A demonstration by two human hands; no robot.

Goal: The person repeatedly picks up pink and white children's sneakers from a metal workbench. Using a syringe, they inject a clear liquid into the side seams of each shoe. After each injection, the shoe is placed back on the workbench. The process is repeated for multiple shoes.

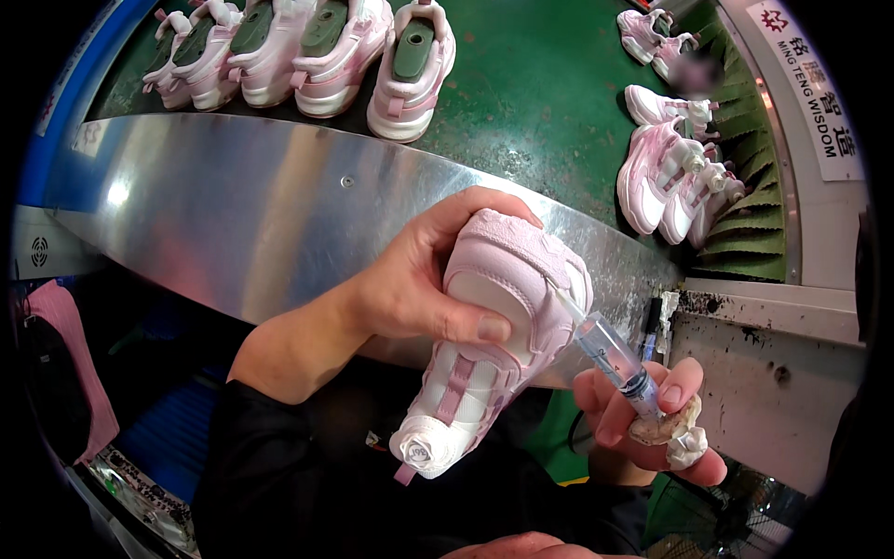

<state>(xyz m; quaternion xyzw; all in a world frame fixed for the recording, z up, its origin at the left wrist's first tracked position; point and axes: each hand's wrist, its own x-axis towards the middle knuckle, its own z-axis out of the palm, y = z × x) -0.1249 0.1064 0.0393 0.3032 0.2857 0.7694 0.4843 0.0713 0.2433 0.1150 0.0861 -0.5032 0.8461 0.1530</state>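
My left hand [410,289] is wrapped round a pink and white sneaker [494,284], thumb across its upper, holding it up with the toe end away from me. A round dial [418,449] sits at its near end, beside a pink pull loop. In my right hand [610,410] is a clear plastic syringe [615,359] with dark markings. Its thin tip meets the shoe's right side, where upper and sole join. Crumpled whitish material [684,447] clings around the fingers at the syringe's back end.
A row of similar sneakers with green inserts [413,51] stands on the green belt [531,93], beyond a metal ledge [233,205]. More sneakers [652,177] lie at right beside green bristle-like strips [745,214]. A black pen-like tube [650,328] stands by the right-hand wall.
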